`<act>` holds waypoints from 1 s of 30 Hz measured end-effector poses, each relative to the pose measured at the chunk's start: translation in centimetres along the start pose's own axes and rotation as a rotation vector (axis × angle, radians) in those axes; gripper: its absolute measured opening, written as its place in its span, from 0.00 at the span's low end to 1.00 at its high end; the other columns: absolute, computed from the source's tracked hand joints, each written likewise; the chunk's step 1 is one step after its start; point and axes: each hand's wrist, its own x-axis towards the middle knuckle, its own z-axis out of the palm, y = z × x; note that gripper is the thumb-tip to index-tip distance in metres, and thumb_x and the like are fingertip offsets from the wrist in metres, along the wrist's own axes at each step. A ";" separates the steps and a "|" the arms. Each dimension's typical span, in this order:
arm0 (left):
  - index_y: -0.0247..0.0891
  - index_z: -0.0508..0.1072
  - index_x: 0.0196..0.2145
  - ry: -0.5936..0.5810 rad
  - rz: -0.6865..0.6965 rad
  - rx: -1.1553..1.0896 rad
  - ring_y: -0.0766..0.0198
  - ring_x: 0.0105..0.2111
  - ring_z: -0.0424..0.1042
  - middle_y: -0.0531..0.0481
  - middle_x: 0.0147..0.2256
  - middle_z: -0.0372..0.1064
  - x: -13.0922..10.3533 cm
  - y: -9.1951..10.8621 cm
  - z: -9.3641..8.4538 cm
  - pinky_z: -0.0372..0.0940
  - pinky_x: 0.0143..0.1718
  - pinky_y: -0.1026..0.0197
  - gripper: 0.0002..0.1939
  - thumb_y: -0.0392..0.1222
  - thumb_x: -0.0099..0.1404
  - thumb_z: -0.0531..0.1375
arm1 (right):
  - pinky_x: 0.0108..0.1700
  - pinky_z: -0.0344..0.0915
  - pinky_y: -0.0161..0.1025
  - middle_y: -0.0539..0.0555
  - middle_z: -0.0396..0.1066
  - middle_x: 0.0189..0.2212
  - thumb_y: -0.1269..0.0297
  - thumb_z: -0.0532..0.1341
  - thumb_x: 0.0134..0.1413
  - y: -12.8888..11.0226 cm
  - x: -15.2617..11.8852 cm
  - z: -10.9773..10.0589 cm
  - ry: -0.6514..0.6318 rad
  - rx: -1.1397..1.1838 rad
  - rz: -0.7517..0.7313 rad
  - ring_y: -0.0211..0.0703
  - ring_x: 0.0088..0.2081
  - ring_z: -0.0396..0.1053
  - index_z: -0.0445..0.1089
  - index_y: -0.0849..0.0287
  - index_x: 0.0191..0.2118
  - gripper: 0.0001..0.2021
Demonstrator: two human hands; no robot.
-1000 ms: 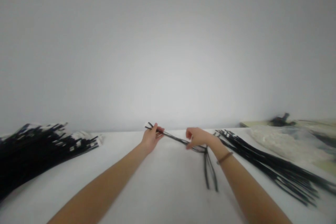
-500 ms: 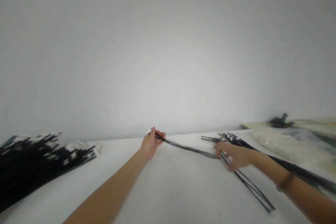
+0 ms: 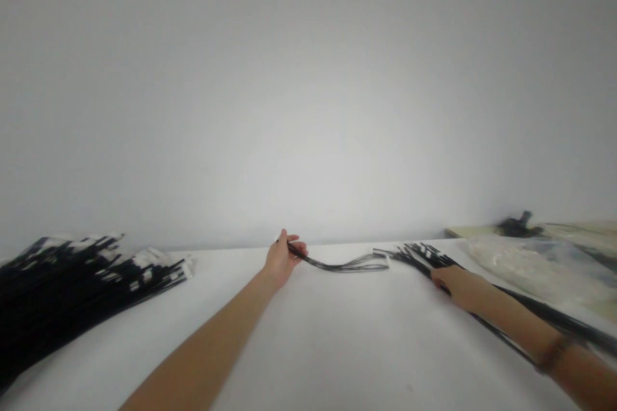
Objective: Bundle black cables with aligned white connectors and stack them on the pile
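My left hand (image 3: 284,258) is closed on one end of a small bundle of thin black cables (image 3: 337,267). The rest of that bundle trails to the right over the white table, its loose ends fanned out. Over on the right, my right hand (image 3: 446,281) is closed round another set of black cables (image 3: 419,263), its fingers partly hidden behind the back of the hand. These cables slant from the far edge down toward the lower right and lie against a larger pile of black cables (image 3: 540,311) that passes behind my forearm.
A thick heap of black cables with white-tagged ends (image 3: 72,295) covers the left side of the white table (image 3: 308,347). At the far right lie a clear plastic bag (image 3: 535,263) with pale contents and a dark object (image 3: 518,225). A grey wall (image 3: 308,109) rises behind.
My right hand has moved right, drawing its cables over to the pile there. The left-hand bundle's far ends now lie loose on the table. My left hand has hardly moved.
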 end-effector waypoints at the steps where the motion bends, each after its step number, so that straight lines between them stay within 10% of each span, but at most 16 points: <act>1: 0.33 0.62 0.27 -0.032 -0.032 -0.006 0.67 0.16 0.61 0.50 0.14 0.60 0.0 0.1 0.0 0.61 0.21 0.62 0.13 0.45 0.60 0.47 | 0.29 0.57 0.39 0.59 0.67 0.29 0.78 0.52 0.40 0.0 0.1 0.0 0.008 -0.069 0.075 0.49 0.31 0.66 0.67 0.59 0.29 0.11; 5: 0.35 0.61 0.24 -0.162 -0.145 -0.072 0.72 0.10 0.48 0.59 0.10 0.44 -0.2 0.7 0.0 0.46 0.12 0.68 0.11 0.46 0.57 0.49 | 0.36 0.57 0.41 0.62 0.64 0.37 0.75 0.52 0.43 -2.7 1.0 0.3 0.214 -0.138 0.054 0.50 0.38 0.64 0.67 0.62 0.34 0.10; 13: 0.35 0.62 0.26 -0.158 -0.137 -0.136 0.71 0.11 0.49 0.50 0.15 0.59 -0.5 1.4 -0.5 0.45 0.13 0.67 0.18 0.55 0.53 0.48 | 0.41 0.56 0.38 0.60 0.64 0.35 0.58 0.55 0.44 -10.9 4.8 2.4 0.202 0.266 -0.205 0.46 0.38 0.62 0.67 0.65 0.35 0.15; 20: 0.33 0.63 0.25 -0.214 -0.203 -0.179 0.70 0.11 0.49 0.50 0.15 0.57 -0.1 1.9 -1.1 0.45 0.12 0.66 0.23 0.58 0.55 0.44 | 0.30 0.59 0.35 0.53 0.67 0.26 0.62 0.64 0.31 -8.6 4.3 3.0 0.146 0.837 0.035 0.41 0.28 0.65 0.67 0.63 0.33 0.17; 30: 0.31 0.66 0.29 0.100 0.003 -0.010 0.68 0.19 0.64 0.44 0.25 0.66 0.9 1.7 -1.2 0.62 0.22 0.63 0.17 0.49 0.60 0.47 | 0.27 0.63 0.31 0.50 0.68 0.24 0.63 0.65 0.33 -8.2 2.9 2.3 0.012 1.587 -0.002 0.37 0.27 0.67 0.64 0.59 0.30 0.14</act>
